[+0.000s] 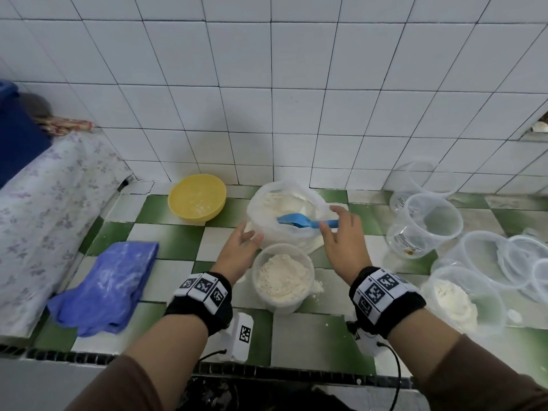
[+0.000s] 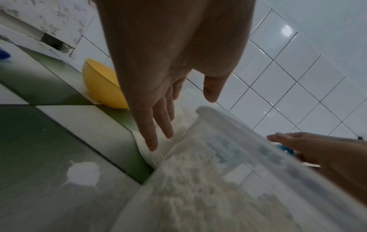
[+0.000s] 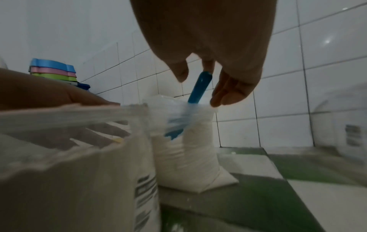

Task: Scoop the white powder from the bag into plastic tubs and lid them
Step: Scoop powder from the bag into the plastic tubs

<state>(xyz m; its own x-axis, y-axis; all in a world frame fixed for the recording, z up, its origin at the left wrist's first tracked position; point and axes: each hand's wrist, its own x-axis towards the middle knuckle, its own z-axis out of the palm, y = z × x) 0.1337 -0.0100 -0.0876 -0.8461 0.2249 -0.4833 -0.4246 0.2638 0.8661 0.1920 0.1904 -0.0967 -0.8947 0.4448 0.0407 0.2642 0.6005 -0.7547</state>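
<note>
White powder fills the bag (image 1: 286, 215), which stands open toward the back edge of the checkered counter (image 1: 320, 330), a little right of its middle. A blue scoop (image 1: 302, 222) lies across the bag's mouth, bowl inside, handle sticking out to the right. Just in front of the bag stands a tub (image 1: 281, 281), lidless and heaped with powder.

The right hand (image 1: 345, 246) hovers over the scoop handle with fingers spread and relaxed, gripping nothing; whether a fingertip touches the handle cannot be told. The left hand (image 1: 237, 252) is released too, fingers straight, beside the bag's left flank and just above the tub's rim on its left.

Only the head view takes in the rest: a yellow bowl (image 1: 197, 198) left of the bag near the back edge, a blue cloth (image 1: 109, 280) toward the left edge, empty tubs (image 1: 427, 223) and lids (image 1: 522, 262) along the right edge, and another tub (image 1: 465, 301) with powder near the front right.

The right wrist view alone shows the bag's side, sagging and packed with powder, with the scoop seen through the plastic, and stacked coloured items (image 3: 53, 70) against the wall. The left wrist view shows a powder spill (image 2: 83, 172) on the counter.
</note>
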